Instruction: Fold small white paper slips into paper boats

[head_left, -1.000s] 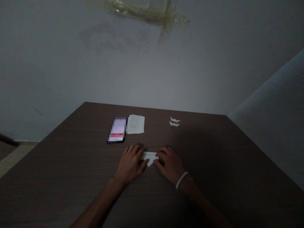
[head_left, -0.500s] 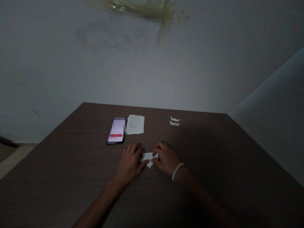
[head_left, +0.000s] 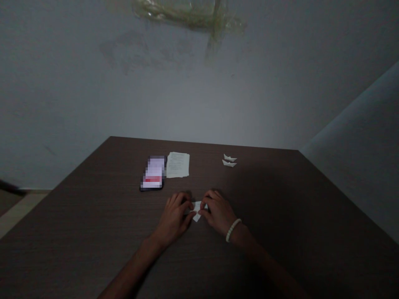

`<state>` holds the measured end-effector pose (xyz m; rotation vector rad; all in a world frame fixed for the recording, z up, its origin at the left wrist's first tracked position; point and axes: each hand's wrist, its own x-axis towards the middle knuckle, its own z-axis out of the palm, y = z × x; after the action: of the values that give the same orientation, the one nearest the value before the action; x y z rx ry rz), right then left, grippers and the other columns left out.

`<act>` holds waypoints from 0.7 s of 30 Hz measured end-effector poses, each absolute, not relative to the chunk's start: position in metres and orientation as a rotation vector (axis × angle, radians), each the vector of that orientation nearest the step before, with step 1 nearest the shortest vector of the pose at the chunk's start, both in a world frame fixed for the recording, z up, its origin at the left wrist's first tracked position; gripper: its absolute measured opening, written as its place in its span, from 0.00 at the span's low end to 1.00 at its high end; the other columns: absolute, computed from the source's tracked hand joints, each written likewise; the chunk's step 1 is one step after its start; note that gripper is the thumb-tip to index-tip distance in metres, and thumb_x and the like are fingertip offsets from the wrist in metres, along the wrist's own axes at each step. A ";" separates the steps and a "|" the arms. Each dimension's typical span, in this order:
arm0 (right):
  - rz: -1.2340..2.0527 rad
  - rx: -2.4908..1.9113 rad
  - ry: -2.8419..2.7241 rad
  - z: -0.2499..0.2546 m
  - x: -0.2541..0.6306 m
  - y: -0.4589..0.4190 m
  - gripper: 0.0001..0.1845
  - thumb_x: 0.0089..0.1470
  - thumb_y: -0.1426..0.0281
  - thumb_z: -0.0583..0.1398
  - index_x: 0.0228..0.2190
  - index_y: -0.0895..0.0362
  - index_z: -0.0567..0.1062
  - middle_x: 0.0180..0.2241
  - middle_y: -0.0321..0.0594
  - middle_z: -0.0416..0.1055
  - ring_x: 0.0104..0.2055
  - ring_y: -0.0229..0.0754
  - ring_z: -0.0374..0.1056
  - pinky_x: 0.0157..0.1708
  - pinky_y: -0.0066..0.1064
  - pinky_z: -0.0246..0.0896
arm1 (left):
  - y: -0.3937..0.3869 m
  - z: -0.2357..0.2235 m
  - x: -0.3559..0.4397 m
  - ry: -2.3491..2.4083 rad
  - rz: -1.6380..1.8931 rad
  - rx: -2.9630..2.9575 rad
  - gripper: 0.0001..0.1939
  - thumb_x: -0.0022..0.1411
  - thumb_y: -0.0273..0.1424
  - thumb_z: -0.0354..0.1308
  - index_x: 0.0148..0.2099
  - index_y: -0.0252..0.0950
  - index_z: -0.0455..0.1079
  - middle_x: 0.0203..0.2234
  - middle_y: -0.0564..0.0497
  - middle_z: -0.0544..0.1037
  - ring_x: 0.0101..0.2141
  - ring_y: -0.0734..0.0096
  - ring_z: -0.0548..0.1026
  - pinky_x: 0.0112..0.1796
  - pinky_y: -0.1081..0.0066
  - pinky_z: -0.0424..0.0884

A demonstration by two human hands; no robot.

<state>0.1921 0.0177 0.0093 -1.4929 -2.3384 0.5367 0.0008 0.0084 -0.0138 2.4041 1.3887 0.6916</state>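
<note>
A small folded piece of white paper (head_left: 197,210) lies on the dark wood-grain table (head_left: 93,245), with a pointed corner towards me. My left hand (head_left: 174,214) presses its right end with curled fingers, and my right hand (head_left: 218,212) pinches its other end. The fingers hide most of the paper. A white beaded bracelet (head_left: 232,229) circles my right wrist. Farther up the table, a phone with a blurred screen (head_left: 152,173) lies next to a printed paper sheet (head_left: 177,165). Both are beyond my hands.
Two small white paper boats (head_left: 230,160) lie together towards the far edge of the table. The table's far corners meet a grey wall, which has a patch of old tape (head_left: 187,12) high up. Floor shows past the table's left side.
My hands have drawn closer together over the paper. Less of the white strip shows between them, and the view has shifted slightly.
</note>
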 end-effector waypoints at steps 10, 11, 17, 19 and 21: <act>0.492 -1.497 -2.401 0.014 0.188 0.020 0.06 0.51 0.71 0.65 0.34 0.55 0.75 0.42 0.40 0.66 0.48 0.46 0.62 0.47 0.35 0.60 | 0.008 -0.015 0.000 1.423 0.707 2.364 0.06 0.60 0.31 0.57 0.41 0.38 0.69 0.45 0.45 0.69 0.45 0.56 0.66 0.44 0.56 0.65; 0.481 -1.499 -2.411 0.014 0.188 0.021 0.06 0.51 0.71 0.65 0.34 0.55 0.74 0.42 0.41 0.66 0.48 0.46 0.62 0.46 0.36 0.60 | 0.008 -0.015 0.000 1.423 0.708 2.361 0.05 0.60 0.30 0.57 0.40 0.38 0.69 0.45 0.45 0.69 0.46 0.56 0.65 0.44 0.57 0.65; 0.468 -1.511 -2.426 0.014 0.185 0.023 0.06 0.50 0.72 0.66 0.32 0.56 0.74 0.41 0.41 0.66 0.47 0.46 0.62 0.46 0.36 0.60 | 0.008 -0.015 0.001 1.425 0.700 2.383 0.07 0.61 0.30 0.57 0.43 0.38 0.70 0.45 0.45 0.69 0.46 0.55 0.66 0.44 0.56 0.65; 0.473 -1.513 -2.412 0.014 0.185 0.022 0.07 0.50 0.72 0.66 0.32 0.56 0.74 0.41 0.41 0.66 0.47 0.46 0.62 0.46 0.36 0.60 | 0.008 -0.015 0.000 1.415 0.699 2.393 0.09 0.61 0.30 0.56 0.44 0.39 0.70 0.46 0.45 0.69 0.47 0.55 0.65 0.45 0.56 0.64; 0.479 -1.518 -2.396 0.015 0.184 0.022 0.06 0.50 0.72 0.66 0.32 0.56 0.74 0.41 0.41 0.66 0.47 0.46 0.62 0.46 0.36 0.60 | 0.008 -0.014 0.001 1.410 0.693 2.392 0.09 0.61 0.30 0.56 0.44 0.39 0.70 0.46 0.45 0.69 0.47 0.55 0.65 0.45 0.56 0.64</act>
<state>0.1845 0.0218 0.0148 -1.5180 -2.3962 0.4793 0.0005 0.0077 -0.0140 2.3916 1.4100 0.6931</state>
